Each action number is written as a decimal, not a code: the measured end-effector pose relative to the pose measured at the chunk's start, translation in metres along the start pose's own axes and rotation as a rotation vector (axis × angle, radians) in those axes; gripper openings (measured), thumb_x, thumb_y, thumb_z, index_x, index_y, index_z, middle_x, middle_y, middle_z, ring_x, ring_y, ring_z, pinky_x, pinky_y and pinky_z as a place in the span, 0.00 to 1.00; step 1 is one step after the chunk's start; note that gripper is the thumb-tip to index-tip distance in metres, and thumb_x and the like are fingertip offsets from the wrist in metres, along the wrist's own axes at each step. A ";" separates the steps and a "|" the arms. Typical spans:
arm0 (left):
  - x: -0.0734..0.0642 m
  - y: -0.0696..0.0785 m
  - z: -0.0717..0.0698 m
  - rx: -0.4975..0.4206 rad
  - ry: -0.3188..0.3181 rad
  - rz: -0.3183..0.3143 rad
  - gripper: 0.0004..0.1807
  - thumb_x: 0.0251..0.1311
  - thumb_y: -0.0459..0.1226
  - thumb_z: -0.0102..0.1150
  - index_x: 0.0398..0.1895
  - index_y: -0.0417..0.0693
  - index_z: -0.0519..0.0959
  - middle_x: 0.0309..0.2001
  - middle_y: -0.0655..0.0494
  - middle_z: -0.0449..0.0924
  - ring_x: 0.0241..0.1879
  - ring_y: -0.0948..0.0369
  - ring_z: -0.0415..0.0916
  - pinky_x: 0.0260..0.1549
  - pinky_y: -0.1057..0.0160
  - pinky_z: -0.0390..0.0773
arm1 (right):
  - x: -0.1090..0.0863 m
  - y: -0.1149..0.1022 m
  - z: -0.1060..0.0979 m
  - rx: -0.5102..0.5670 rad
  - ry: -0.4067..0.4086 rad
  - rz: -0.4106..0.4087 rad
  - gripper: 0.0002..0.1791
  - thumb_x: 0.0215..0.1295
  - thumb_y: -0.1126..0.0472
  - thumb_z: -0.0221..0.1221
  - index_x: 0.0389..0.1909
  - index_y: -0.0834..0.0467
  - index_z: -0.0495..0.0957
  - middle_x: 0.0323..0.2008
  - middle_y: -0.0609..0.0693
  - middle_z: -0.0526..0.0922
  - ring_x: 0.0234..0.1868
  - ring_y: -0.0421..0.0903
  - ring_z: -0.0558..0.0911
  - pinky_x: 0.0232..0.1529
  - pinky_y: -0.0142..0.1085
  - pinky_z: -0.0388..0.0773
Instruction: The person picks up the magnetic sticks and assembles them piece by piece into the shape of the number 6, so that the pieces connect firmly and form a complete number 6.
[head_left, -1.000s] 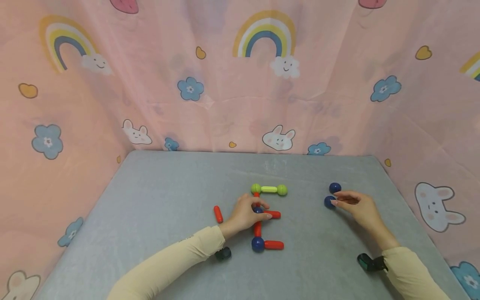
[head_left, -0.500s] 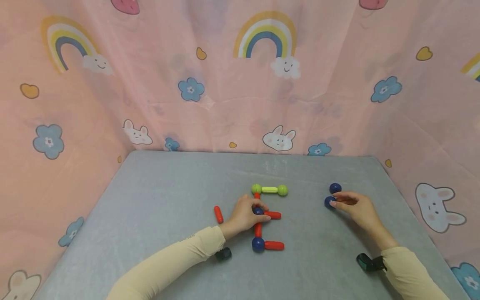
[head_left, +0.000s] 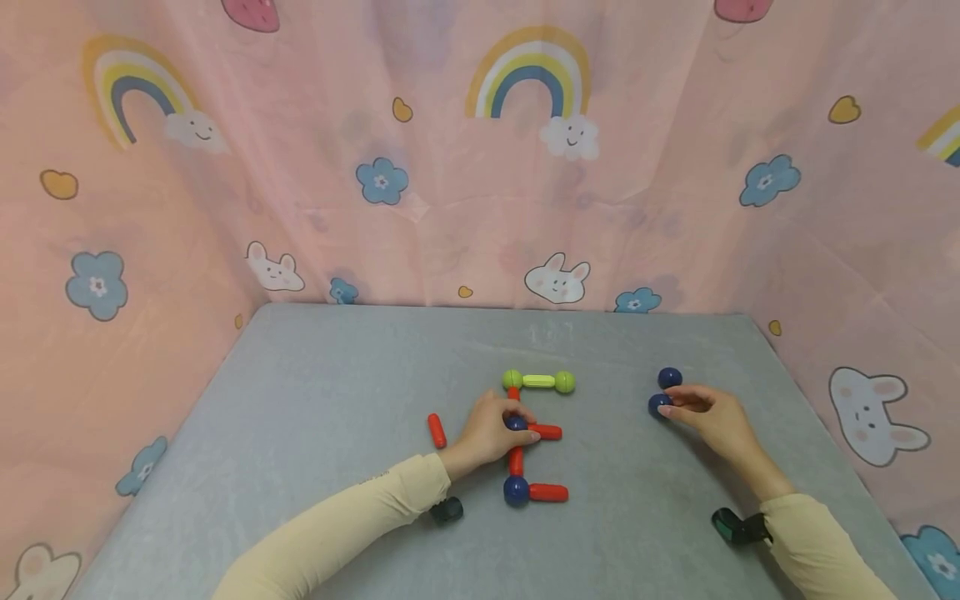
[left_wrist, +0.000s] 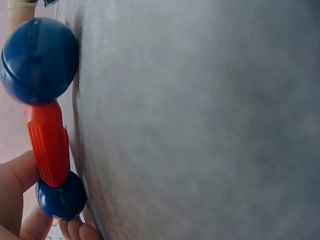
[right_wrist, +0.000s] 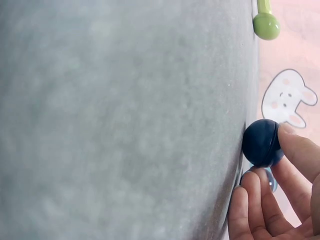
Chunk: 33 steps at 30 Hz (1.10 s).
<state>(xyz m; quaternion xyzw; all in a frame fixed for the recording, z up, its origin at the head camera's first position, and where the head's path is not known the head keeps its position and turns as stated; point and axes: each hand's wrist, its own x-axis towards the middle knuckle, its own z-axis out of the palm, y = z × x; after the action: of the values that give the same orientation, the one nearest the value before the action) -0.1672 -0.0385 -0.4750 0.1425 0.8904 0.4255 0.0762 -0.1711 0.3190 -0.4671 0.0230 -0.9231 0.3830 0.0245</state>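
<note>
My left hand (head_left: 486, 427) grips the middle blue ball (left_wrist: 61, 197) of a figure built from toy rods and balls. Red rods (head_left: 516, 461) join that ball to a green ball (head_left: 512, 380) above and a larger-looking blue ball (left_wrist: 41, 60) below. Another red rod (head_left: 548, 432) juts right beside the left fingertips, and a red rod (head_left: 548, 493) sticks out from the lower ball. Off to the right, my right hand (head_left: 716, 425) pinches a separate blue ball (right_wrist: 261, 142) between thumb and fingers, low over the table. A second blue ball (head_left: 670, 377) lies just behind it.
A light-green rod (head_left: 538, 382) ends in a green ball (head_left: 565, 382) at the figure's top. One loose red rod (head_left: 437, 431) lies left of the left hand. Dark wrist devices (head_left: 738, 527) show near the sleeves. Patterned pink cloth (head_left: 450, 225) stands behind the grey table (head_left: 337, 375).
</note>
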 end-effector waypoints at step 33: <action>-0.005 0.004 -0.001 0.012 0.025 0.001 0.10 0.55 0.44 0.72 0.38 0.52 0.87 0.37 0.53 0.71 0.35 0.62 0.62 0.32 0.68 0.62 | 0.001 -0.036 0.039 0.029 -0.119 -0.023 0.23 0.60 0.48 0.68 0.52 0.57 0.82 0.48 0.57 0.87 0.39 0.34 0.82 0.37 0.27 0.77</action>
<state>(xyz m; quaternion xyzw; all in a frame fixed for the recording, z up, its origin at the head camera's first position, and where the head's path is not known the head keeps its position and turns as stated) -0.1621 -0.0383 -0.4718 0.1382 0.8936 0.4221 0.0641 -0.1715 0.2657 -0.4693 0.0568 -0.9169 0.3941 -0.0261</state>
